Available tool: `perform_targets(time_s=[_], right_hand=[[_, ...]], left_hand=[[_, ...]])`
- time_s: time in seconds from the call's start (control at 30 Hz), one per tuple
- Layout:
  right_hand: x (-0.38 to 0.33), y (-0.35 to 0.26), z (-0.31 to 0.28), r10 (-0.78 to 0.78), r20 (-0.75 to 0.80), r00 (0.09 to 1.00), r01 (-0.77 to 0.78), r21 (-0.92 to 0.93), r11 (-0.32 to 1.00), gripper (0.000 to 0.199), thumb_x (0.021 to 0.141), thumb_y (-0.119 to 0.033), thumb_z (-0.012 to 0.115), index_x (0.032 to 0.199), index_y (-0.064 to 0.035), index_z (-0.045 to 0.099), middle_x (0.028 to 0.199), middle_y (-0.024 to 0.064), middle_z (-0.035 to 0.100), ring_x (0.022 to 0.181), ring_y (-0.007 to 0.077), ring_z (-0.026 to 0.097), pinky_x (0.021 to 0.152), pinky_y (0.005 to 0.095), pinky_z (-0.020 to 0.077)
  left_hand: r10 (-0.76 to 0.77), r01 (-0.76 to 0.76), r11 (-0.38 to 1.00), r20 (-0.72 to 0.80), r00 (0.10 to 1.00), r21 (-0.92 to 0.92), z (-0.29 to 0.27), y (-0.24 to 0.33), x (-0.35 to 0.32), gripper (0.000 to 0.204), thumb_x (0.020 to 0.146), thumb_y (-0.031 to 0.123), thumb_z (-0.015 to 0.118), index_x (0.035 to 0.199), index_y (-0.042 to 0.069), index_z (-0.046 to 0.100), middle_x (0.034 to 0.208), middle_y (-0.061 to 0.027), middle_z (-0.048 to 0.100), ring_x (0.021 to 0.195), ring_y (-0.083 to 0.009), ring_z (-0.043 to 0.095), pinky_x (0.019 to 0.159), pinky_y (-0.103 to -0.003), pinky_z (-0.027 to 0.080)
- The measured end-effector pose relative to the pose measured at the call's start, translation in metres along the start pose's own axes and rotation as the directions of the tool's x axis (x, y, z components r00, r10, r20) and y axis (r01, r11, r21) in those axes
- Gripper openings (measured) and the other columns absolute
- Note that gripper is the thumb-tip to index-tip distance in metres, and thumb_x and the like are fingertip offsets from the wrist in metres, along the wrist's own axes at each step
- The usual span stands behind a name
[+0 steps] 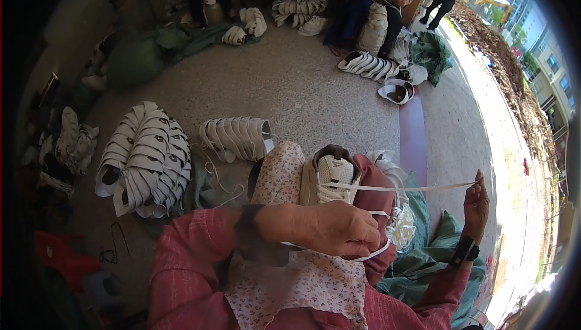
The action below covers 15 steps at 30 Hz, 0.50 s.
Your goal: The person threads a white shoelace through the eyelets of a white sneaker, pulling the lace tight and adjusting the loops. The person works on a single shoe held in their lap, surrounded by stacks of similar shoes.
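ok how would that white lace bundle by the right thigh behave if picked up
The lace bundle would probably flop, given its loose, curling strands. It may tangle, since loops overlap, and looks light, as the strands are thin.

On the lap (pixel 278 175), a shoe (pixel 310 188) is being supported; from it, a lace (pixel 423 189) is being stretched rightward to the right hand (pixel 476 203). Nearer the body, the left hand (pixel 342 227) is being held. By the floor (pixel 302 100), stacks of uppers (pixel 154 157) are being borne at left.
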State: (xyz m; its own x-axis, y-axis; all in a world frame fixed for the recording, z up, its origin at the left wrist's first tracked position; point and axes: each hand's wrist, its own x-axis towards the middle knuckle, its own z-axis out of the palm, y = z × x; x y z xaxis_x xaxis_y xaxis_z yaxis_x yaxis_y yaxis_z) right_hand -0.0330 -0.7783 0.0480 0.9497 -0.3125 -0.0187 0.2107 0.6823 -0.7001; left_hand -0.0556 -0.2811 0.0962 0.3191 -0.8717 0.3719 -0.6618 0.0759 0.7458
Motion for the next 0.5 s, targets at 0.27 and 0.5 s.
perform_targets(time_s=[0.27, 0.5], right_hand=[[0.001, -0.014, -0.097, -0.069, -0.213, 0.975, 0.067, -0.019, 0.998, 0.029, 0.099, -0.005, 0.060, 0.126, 0.0010, 0.053, 0.109, 0.0137, 0.070, 0.068, 0.0079, 0.061, 0.060, 0.0220, 0.0538], [-0.039, 0.069, 0.013, -0.490, 0.187, 0.852, 0.184, -0.981, -0.056, 0.026, 0.097, -0.015, 0.064, 0.117, 0.0010, 0.062, 0.113, 0.0121, 0.070, 0.081, 0.0192, 0.066, 0.073, 0.0320, 0.0538]], left_hand=[[-0.102, 0.253, 0.710, -0.259, 0.961, 0.658, -0.026, -0.067, -0.034, 0.024, 0.079, 0.026, 0.075, 0.087, 0.007, 0.063, 0.092, -0.0072, 0.062, 0.095, -0.0263, 0.059, 0.089, -0.040, 0.046], [-0.129, 0.242, 0.738, -0.220, 0.967, 0.630, -0.012, -0.084, -0.032, 0.022, 0.084, 0.027, 0.071, 0.085, 0.008, 0.062, 0.088, -0.0074, 0.058, 0.094, -0.0268, 0.057, 0.090, -0.041, 0.043]])
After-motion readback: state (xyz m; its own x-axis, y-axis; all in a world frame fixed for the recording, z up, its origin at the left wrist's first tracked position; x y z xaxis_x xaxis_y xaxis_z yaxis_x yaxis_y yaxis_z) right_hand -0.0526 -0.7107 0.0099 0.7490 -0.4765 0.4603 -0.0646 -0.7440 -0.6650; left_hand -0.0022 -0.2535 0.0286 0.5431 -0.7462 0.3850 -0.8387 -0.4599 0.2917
